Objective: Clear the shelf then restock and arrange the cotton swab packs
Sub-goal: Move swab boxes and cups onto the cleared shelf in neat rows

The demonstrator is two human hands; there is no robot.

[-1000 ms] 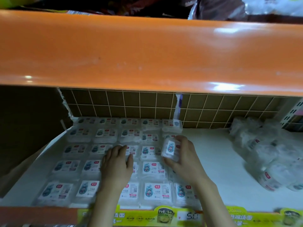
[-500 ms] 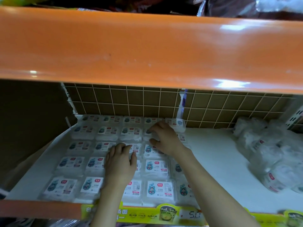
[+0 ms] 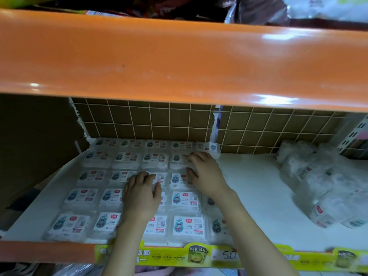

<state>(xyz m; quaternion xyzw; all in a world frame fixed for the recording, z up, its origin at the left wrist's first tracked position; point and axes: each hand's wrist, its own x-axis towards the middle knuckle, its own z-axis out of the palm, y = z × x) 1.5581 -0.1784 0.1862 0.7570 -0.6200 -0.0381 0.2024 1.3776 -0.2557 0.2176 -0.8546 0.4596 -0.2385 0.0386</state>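
Flat cotton swab packs (image 3: 185, 199) with white labels lie in neat rows on the left part of the white shelf (image 3: 254, 196). My left hand (image 3: 142, 193) rests palm down on the packs in the middle rows, fingers spread and holding nothing. Farther back, my right hand (image 3: 205, 172) presses on a pack in the second row from the back, at the right end of the arrangement. That pack is mostly hidden under my palm. A single pack (image 3: 209, 148) stands at the back right corner of the block, just beyond my fingers.
A loose heap of packs in clear plastic (image 3: 328, 186) sits at the shelf's right end. An orange shelf beam (image 3: 179, 56) hangs low overhead. A wire grid backing (image 3: 159, 122) closes the rear. A yellow-green price strip (image 3: 199, 255) runs along the front edge.
My right hand carried a pack from the middle rows to the back right of the arrangement and now lies on it there. My left hand stayed on the packs.
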